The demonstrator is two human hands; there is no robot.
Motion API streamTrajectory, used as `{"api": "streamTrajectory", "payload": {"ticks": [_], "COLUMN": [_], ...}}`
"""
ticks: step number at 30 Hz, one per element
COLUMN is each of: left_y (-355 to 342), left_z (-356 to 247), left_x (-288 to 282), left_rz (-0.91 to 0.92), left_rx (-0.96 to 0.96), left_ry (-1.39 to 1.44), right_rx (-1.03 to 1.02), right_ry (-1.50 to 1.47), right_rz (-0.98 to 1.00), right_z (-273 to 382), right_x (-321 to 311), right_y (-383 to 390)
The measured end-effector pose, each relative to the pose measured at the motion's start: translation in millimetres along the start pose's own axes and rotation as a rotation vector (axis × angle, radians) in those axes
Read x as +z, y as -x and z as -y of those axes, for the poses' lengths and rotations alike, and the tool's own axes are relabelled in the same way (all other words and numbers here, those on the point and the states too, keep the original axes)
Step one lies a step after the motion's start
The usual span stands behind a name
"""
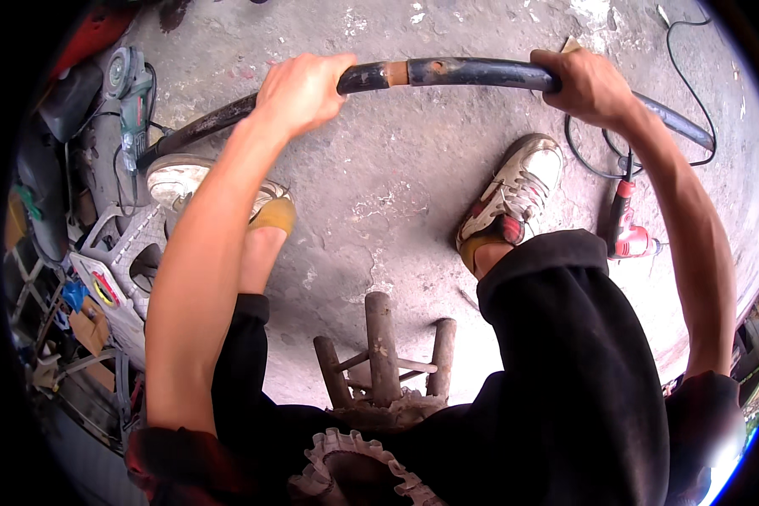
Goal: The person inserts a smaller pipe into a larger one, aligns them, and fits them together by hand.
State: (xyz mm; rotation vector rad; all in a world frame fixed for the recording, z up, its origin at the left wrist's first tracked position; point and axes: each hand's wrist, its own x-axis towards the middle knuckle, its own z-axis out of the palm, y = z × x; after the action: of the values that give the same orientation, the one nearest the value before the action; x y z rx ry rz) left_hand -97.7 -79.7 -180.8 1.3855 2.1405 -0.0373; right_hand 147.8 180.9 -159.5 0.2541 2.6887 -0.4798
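Observation:
A long black metal pipe (472,72) spans the view in front of my feet, bowed in the picture. Rusty bare metal rings it a little right of my left hand, with a small worn spot beside that. My left hand (302,94) is closed around the pipe left of the rusty band. Farther right, my right hand (586,84) grips the same pipe, fingers wrapped over it. The pipe's left end comes down near my left shoe (180,179); its right end reaches past my right hand, over a black cable. My palms hide parts of the pipe.
A green angle grinder (133,118) rests at the left, beside a light plastic stool-like piece (126,232) and clutter. A red power drill (629,228) with a black cable (679,80) lies right of my right shoe (519,190). A wooden stool (381,350) stands between my legs.

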Motion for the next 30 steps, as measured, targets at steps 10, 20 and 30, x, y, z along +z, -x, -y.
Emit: {"api": "streamTrajectory", "payload": {"ticks": [10,20,30], "left_y": [3,-41,-41], "left_z": [69,56,48], "left_x": [-50,-105,-111], "left_rz": [0.737,0.939,0.766], "left_rx": [-0.074,0.013,-0.041], "left_ry": [0.683,1.087,1.041], "right_rx": [0.114,-0.023,0.017], "right_ry": [-0.022,-0.153,-0.183], "right_rz": [-0.225,-0.332,-0.447], "right_z": [-44,4,4], "right_x": [18,-14,-13], "right_y": [36,15,16]}}
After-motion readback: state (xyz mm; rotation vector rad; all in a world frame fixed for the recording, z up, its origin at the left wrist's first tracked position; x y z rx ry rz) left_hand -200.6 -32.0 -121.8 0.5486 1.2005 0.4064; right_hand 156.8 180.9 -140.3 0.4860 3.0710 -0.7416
